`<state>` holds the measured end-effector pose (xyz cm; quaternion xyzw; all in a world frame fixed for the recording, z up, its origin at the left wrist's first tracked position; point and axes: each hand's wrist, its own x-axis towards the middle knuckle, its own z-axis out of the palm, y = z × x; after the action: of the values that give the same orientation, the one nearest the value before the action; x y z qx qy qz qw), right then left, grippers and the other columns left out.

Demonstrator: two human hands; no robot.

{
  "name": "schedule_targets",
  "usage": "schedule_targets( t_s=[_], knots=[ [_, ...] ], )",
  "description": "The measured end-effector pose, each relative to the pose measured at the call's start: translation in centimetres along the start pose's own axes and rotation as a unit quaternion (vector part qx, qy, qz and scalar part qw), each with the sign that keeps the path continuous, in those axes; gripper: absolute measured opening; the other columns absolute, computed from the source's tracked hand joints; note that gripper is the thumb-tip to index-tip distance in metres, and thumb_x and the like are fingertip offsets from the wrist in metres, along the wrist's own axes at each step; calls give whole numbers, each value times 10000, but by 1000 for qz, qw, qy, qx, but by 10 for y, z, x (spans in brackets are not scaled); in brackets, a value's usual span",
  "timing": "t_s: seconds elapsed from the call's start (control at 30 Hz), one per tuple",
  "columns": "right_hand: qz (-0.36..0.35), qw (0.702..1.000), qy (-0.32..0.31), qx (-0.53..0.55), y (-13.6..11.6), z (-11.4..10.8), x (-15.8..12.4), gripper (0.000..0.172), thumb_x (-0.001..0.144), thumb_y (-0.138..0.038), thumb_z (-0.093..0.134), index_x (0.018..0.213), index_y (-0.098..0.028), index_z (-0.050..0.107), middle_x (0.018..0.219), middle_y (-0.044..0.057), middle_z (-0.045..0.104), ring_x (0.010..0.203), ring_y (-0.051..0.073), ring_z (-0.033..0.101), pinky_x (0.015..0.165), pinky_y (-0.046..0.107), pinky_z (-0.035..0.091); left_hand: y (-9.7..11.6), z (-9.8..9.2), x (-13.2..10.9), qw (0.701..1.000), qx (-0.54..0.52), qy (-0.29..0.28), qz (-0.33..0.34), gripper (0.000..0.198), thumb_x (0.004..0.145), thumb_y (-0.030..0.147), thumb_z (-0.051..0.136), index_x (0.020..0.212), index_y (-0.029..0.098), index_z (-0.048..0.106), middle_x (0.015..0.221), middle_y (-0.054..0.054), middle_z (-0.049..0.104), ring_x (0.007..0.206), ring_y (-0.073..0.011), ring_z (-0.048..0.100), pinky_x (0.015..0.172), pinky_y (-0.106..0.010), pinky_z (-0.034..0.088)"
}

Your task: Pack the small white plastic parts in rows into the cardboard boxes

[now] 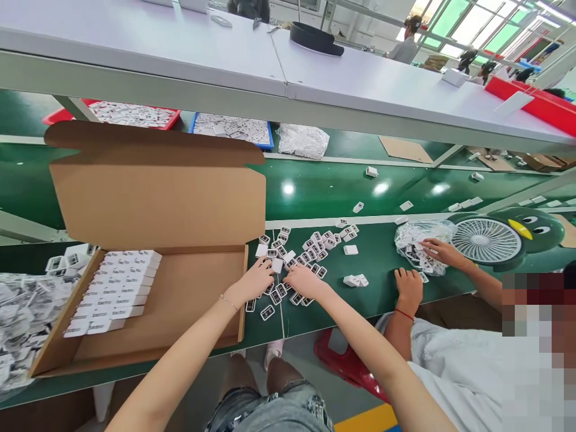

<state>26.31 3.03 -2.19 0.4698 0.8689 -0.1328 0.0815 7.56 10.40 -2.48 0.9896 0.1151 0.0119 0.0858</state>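
Left hand [257,276], right hand [306,281]: fingertips partly hidden among the pieces [280,290]; grip unclear. Print on boxes [121,288] too small to read. Left bag [31,324] runs off the left edge. Co-worker [459,354] pixelated at right, cut by the frame. Red bin [535,105] likewise cut off.
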Motion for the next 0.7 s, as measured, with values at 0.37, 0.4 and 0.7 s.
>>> schedule_targets(
  t_s=[0.37,0.4,0.7],
  knots=[
    [259,965,-31,25,-9,-5,-27,206,780,-319,556,757,-131,636,727,105,661,707,223,621,606,284,403,2,8,42,995,91,2,-45,153,744,46,485,833,98,598,839,-110,615,902,-230,484,808,-354,317],
    [256,966,-34,28,-12,-2,-25,176,752,-295,590,761,-125,635,726,107,663,698,227,625,598,282,405,2,11,46,994,99,-3,-41,166,733,14,474,804,95,601,808,-111,616,885,-227,489,796,-349,313],
    [224,973,-37,52,-7,2,-31,227,850,-164,397,812,-127,618,793,118,666,750,203,626,629,271,403,-11,3,47,998,61,-31,-11,182,730,29,487,747,144,627,690,-76,613,849,-217,485,748,-336,308]
  ],
)
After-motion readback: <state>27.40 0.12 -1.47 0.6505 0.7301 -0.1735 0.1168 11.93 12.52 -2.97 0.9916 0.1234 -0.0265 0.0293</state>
